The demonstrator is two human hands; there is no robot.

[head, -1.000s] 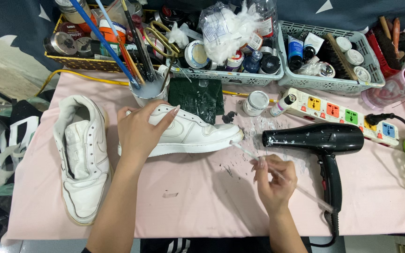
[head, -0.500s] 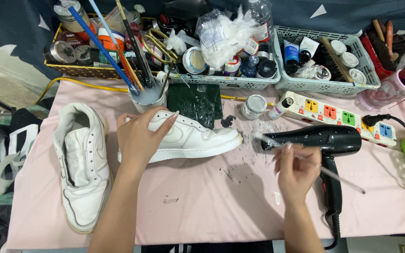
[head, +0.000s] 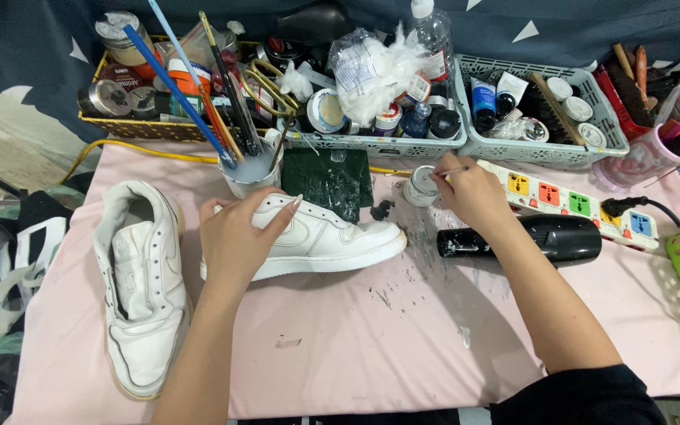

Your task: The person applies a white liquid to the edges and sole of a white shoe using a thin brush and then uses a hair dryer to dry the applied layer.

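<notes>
Since a second ago the right hand (head: pixel 470 193) has moved up from the table's front to a small white jar (head: pixel 419 187), pinching a thin brush (head: pixel 452 171) whose tip sits over it. Leftmost, one white sneaker (head: pixel 142 279) lies on the pink table (head: pixel 356 346). Beside it, the left hand (head: pixel 239 242) rests spread on another white shoe (head: pixel 320 240). A black hair dryer (head: pixel 541 240) lies right of that.

— Where's the shoe (head: pixel 316 244)?
— Mid-table, under the left hand (head: pixel 238 240); its twin (head: pixel 139 287) lies to the left.
— And behind it?
— A cup of brushes (head: pixel 249 169), then baskets (head: pixel 541 149). The hair dryer (head: pixel 541 240) lies right, before the power strip (head: pixel 584 201).
</notes>
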